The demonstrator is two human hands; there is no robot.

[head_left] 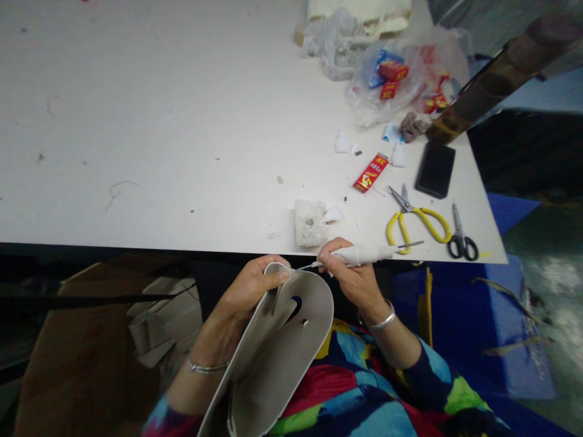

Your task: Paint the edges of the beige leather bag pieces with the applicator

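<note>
My left hand is closed on the top edge of a cream leather piece that rests over my lap, below the table's front edge. My right hand pinches a thin tool with a white wrapped handle; its tip touches the rim of the leather next to my left thumb. The leather has a curved slot and a small stud near its middle. Both wrists wear silver bangles.
A white table carries a pale waxy block, yellow-handled scissors, black-handled scissors, a red packet, a black phone and a plastic bag of red boxes. Cardboard lies on the floor at left.
</note>
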